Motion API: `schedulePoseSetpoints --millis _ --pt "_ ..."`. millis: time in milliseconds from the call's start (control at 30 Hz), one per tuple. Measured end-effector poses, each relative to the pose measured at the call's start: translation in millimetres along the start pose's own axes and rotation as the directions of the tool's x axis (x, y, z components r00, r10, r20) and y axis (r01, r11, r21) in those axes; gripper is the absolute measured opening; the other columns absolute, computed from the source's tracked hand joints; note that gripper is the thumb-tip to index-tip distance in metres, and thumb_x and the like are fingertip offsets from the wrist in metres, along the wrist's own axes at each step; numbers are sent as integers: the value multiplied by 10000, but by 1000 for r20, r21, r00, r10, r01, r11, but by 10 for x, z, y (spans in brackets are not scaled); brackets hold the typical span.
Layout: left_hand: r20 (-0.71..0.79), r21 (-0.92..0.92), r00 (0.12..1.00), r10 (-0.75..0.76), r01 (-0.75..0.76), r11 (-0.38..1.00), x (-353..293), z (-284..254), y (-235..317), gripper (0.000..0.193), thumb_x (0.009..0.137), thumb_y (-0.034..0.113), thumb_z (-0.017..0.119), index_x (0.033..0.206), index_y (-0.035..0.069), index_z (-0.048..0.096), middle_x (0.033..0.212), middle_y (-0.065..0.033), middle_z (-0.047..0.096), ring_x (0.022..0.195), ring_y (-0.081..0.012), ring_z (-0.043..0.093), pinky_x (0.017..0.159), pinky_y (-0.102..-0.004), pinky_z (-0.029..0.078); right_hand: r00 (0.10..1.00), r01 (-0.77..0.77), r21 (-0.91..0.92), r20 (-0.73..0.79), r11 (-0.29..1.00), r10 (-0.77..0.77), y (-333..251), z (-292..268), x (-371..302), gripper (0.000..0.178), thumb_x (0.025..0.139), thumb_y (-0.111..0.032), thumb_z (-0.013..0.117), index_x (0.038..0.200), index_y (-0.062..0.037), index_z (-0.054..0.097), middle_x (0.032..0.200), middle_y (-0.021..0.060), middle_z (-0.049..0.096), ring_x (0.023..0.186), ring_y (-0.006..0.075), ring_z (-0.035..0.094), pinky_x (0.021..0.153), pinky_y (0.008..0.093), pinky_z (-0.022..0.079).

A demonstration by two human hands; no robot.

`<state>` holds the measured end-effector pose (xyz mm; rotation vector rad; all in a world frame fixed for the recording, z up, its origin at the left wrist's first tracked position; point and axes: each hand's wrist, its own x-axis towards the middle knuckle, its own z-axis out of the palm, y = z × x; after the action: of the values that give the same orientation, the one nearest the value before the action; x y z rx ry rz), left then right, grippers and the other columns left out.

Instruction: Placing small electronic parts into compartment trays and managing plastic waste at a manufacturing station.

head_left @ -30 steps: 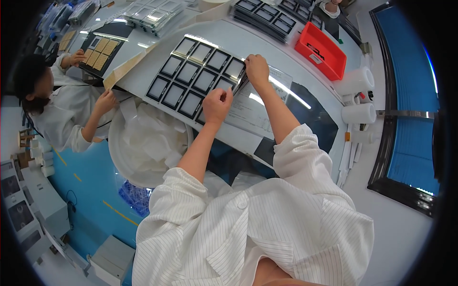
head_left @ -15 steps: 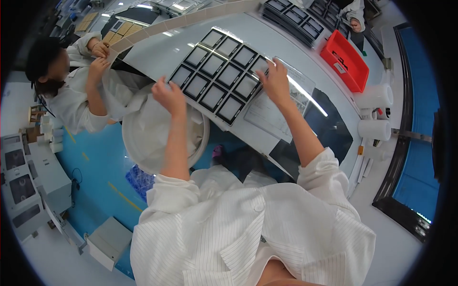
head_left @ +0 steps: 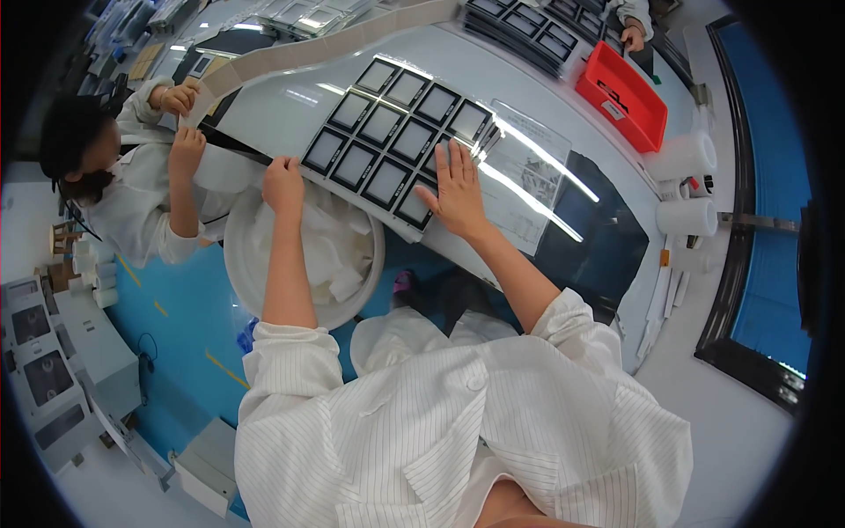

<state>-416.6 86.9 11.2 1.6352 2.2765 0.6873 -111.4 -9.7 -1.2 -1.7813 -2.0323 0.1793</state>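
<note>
Black-edged square frames, joined in a sheet, lie on the pale bench, spread between and ahead of the two hands. The right hand is open, palm down and fingers loosely extended over the sheet's near right side; it grips nothing, and that flat pose would suit steadying or smoothing, though how hard it presses cannot be told. The left hand is at the bench edge beside the sheet's left corner, fingers bunched; whether they pinch something thin is hidden. Set apart like this, the hands seem placed to control opposite ends of the sheet.

Below the left hand stands a white bin with pale scraps inside, probably there for easy dropping. Right of the right hand lie a printed page and a dark sheet. Beyond it, a red tray sits apart, likely leaving elbow room.
</note>
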Motion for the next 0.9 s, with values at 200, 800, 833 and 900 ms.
schedulePoseSetpoints --millis 200,800,833,900 --pt "-10 63 994 109 -108 992 101 -12 41 280 854 286 603 812 14 650 777 -159 652 733 -324 620 661 -416 466 1000 -10 -2 -8 1000 10 34 24 -12 786 876 -499 525 1465 -87 207 1498 208 183 1383 394 155 1116 478 154" --pt "190 104 967 170 -192 976 360 25 -114 324 821 267 529 870 -29 652 927 -238 639 879 -389 602 789 -435 466 1000 -10 -67 -27 998 9 51 79 -1 789 879 -533 501 1459 -82 214 1486 210 208 1375 397 178 1109 475 189" --pt "191 108 967 171 -193 975 394 7 -136 324 821 267 529 870 -29 652 927 -238 639 879 -389 602 789 -435 466 1000 -2 -65 -27 998 0 37 74 3 788 880 -534 499 1459 -82 214 1487 211 205 1375 399 177 1109 474 189" --pt "191 -142 980 49 -22 990 481 -30 -186 366 818 293 565 864 -61 643 899 -243 651 839 -357 629 785 -421 474 1000 0 -58 4 998 1 6 63 41 785 882 -538 493 1458 -82 216 1490 212 194 1377 399 171 1114 469 183"
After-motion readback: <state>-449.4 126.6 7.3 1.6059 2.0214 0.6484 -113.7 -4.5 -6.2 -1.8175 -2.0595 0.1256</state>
